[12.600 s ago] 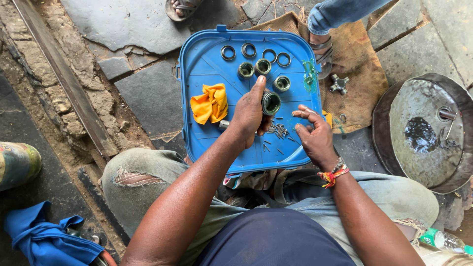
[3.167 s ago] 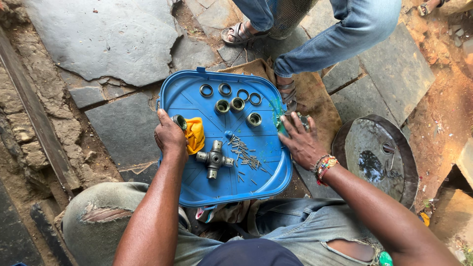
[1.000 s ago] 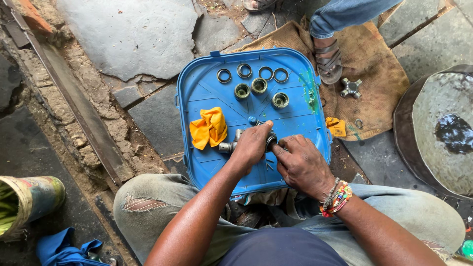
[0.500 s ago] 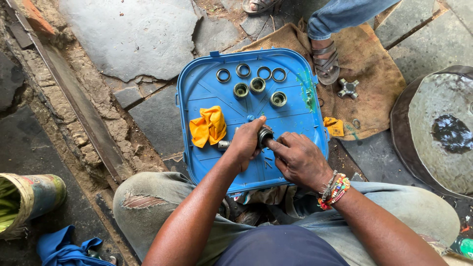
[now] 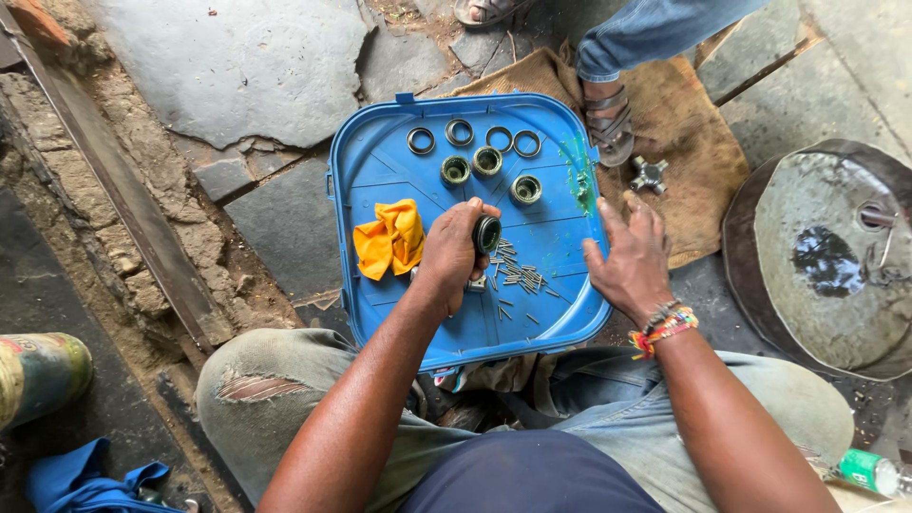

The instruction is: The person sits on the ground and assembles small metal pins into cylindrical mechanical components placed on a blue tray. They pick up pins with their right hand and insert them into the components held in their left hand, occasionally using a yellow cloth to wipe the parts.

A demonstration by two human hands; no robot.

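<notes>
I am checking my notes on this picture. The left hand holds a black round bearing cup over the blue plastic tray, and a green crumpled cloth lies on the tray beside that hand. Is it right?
Not quite. The crumpled cloth is orange-yellow, not green, as the head view shows. The rest holds: the left hand holds the black round bearing cup over the blue plastic tray, with the cloth lying beside that hand.

Our left hand (image 5: 451, 255) grips a bearing cup (image 5: 487, 233) over the blue tray (image 5: 560, 318); right hand (image 5: 629, 255) rests open on tray's edge, needle rollers (image 5: 518, 275) between, yellow rag (image 5: 389, 237) left.

dark round bearing cup (image 5: 487, 233), held tilted
</notes>
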